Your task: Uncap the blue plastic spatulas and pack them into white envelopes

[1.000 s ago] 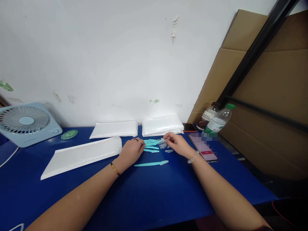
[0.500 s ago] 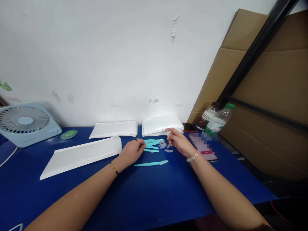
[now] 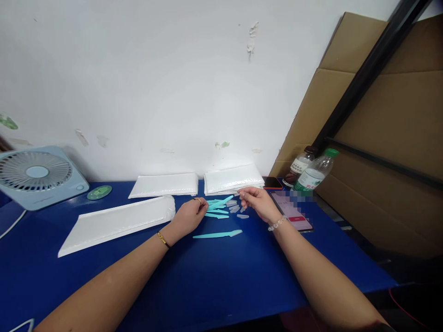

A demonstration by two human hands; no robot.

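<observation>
My left hand [image 3: 191, 214] pinches the handle end of a turquoise eyebrow razor [image 3: 223, 202], whose blade end points right, over a small pile of similar razors [image 3: 217, 216]. Just right of that pile, my right hand [image 3: 258, 202] has thumb and fingertips pressed together on a small clear blade cap, mostly hidden by the fingers. Several loose translucent caps [image 3: 242, 216] lie between the two hands. Nearer to me, a single turquoise razor with a cap over its blade [image 3: 217, 234] rests apart on the blue table [image 3: 214, 276].
White plastic mailers lie in a left stack [image 3: 164, 185], a right stack [image 3: 233, 179] and a front-left one [image 3: 117, 224]. A light-blue fan [image 3: 38, 177] and green disc [image 3: 99, 192] are left. Right are phones [image 3: 294, 214], bottles [image 3: 313, 177] and cardboard [image 3: 332, 64].
My left hand has lifted one razor slightly from the pile, its blade end tilting up. My right hand has turned a little, fingertips now lower and pointing left toward the razor.
</observation>
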